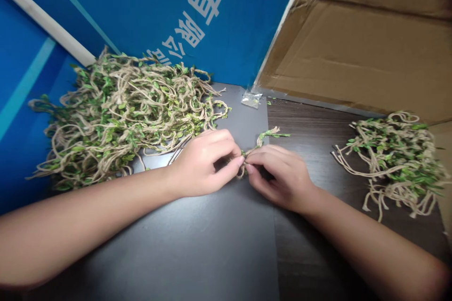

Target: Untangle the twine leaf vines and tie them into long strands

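My left hand and my right hand meet over the grey mat, thumbs and fingertips pinched close together. Between them is a piece of leafy twine, tan cord with small green leaves. Its frayed end sticks up beyond my right fingers, and a short loop hangs below the pinch. Both hands are closed on this twine; the fingers hide most of the part being held. Left of my left hand lies a large tangled pile of leafy twine, close to the back of the hand.
A smaller heap of leafy twine lies on the dark wood-grain table at right. A cardboard box stands behind it. Blue panels with white lettering rise at the back. Clear tape sits by the grey mat's far corner.
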Action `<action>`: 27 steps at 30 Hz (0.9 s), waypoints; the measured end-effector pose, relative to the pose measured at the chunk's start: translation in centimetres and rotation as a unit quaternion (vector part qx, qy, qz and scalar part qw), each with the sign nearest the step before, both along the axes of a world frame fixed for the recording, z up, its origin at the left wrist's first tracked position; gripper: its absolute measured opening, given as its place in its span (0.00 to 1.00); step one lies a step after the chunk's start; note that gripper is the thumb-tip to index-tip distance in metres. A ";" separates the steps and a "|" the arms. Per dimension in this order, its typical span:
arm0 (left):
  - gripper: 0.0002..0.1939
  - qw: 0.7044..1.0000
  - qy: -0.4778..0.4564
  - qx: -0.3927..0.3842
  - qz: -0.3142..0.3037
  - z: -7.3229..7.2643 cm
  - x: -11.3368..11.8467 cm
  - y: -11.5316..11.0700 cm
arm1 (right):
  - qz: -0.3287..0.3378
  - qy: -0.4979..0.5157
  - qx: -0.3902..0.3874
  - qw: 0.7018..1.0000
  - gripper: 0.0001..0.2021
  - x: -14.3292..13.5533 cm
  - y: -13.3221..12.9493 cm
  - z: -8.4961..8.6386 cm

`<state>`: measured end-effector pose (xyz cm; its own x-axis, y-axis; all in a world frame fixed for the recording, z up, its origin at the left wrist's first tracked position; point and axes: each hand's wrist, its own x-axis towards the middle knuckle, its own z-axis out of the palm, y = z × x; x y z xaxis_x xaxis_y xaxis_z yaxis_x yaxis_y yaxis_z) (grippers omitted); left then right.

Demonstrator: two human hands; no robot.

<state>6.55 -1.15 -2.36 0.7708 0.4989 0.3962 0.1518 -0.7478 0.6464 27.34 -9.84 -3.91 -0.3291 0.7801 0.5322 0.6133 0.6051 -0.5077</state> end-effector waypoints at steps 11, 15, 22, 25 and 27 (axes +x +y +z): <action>0.09 0.999 0.011 0.034 0.007 0.0 0.0 -0.2 | -0.034 0.000 -0.010 0.999 0.08 0.0 0.2 0.4; 0.10 0.999 0.016 0.047 0.005 0.0 0.0 -0.2 | -0.048 -0.067 0.031 0.996 0.07 0.1 0.2 0.0; 0.09 0.998 0.029 0.049 0.020 0.0 0.0 -0.2 | -0.062 -0.075 0.041 0.994 0.05 0.3 0.1 -0.1; 0.09 0.998 0.034 0.038 0.027 0.0 0.1 -0.1 | -0.071 -0.067 0.049 0.994 0.05 0.3 0.0 -0.1; 0.09 0.999 0.029 0.025 0.031 0.0 0.1 -0.1 | -0.074 -0.060 0.052 0.994 0.05 0.3 0.0 -0.1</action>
<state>6.65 -1.23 -2.40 0.7609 0.5273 0.3782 0.2350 -0.7672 0.5968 27.65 -9.89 -4.01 -0.2813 0.7671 0.5766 0.7522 0.5493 -0.3639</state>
